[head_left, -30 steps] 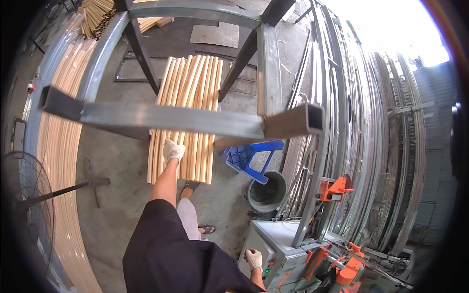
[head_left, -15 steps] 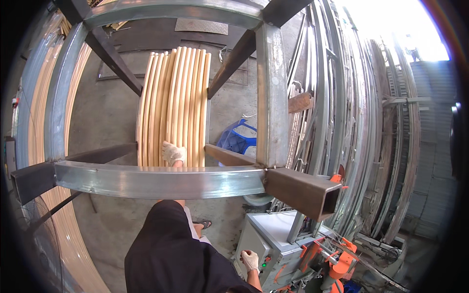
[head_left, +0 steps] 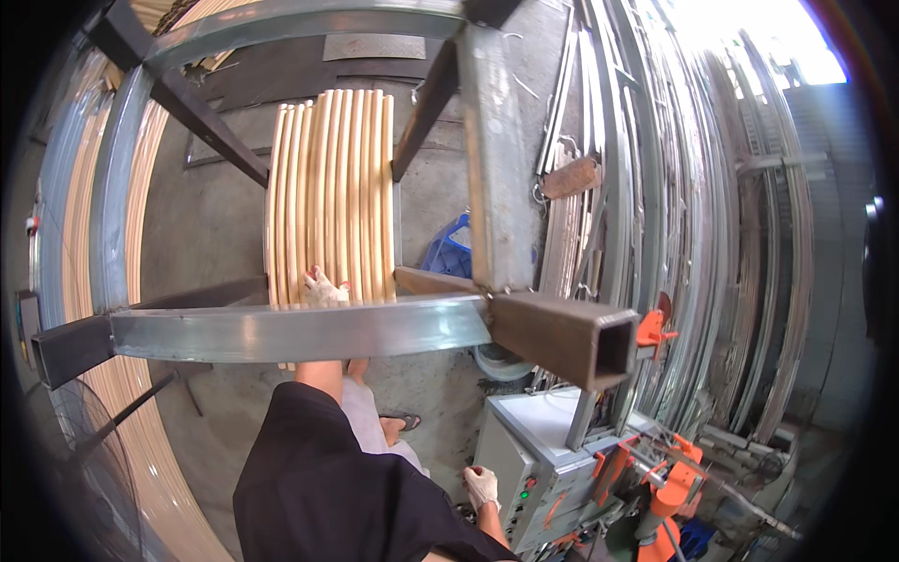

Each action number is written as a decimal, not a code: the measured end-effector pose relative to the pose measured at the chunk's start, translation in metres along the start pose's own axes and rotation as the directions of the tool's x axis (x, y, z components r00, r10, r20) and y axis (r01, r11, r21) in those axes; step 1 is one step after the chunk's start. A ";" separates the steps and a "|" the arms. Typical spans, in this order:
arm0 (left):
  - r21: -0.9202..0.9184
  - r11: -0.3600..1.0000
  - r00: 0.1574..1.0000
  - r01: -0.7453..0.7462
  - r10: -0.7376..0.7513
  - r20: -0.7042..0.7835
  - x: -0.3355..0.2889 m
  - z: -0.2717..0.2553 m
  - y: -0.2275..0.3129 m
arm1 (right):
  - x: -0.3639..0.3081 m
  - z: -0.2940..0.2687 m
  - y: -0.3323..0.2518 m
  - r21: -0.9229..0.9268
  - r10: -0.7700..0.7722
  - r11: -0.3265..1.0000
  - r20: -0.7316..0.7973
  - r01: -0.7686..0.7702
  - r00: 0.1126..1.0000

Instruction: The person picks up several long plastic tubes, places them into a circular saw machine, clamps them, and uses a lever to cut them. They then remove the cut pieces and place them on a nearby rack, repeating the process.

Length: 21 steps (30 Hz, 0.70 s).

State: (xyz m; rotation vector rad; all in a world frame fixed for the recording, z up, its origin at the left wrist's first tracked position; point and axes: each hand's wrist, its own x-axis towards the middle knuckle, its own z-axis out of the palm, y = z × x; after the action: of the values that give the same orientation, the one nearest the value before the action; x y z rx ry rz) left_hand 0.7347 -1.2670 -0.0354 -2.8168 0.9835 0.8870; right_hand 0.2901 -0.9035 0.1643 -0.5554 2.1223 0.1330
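Spread over tan poles point(head_left: 361, 187) with left hand point(head_left: 326, 290), ungripping; already laid side by side beneath and beyond those fingers, though uneven at far ends; loosely curled with right hand point(head_left: 482, 487) beside grey cabinet point(head_left: 498, 459), cannot tell whether grasping anything.

Left hand point(head_left: 326, 291), pale-gloved, lying left of frame centre, fingers standing apart, pointing toward upper edge; left forearm point(head_left: 322, 375) showing below, wrist hiding from view. Right hand point(head_left: 481, 486), likewise gloved, hanging lower centre, fingers bending inward; right forearm point(head_left: 492, 525) slanting toward lower edge.
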 end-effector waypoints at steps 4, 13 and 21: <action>-0.161 0.938 0.950 -0.307 0.293 -0.104 0.011 0.025 0.011 | -0.018 -0.006 0.004 -0.026 -0.064 0.998 -0.077 0.062 0.995; -0.449 0.775 0.390 -0.445 0.619 0.682 -0.060 0.081 0.001 | -0.105 0.050 0.139 0.463 0.335 0.870 -0.306 -0.168 0.891; -0.027 0.130 0.004 -0.991 0.234 0.972 -0.260 0.150 -0.011 | -0.247 0.275 0.288 0.904 0.746 0.126 0.184 -0.408 0.640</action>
State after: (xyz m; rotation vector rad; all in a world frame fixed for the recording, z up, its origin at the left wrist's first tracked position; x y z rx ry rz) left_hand 0.4995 -1.0804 -0.0262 -0.5717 1.9647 1.2194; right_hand 0.4926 -0.4815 0.1714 1.0812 2.1832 -0.7300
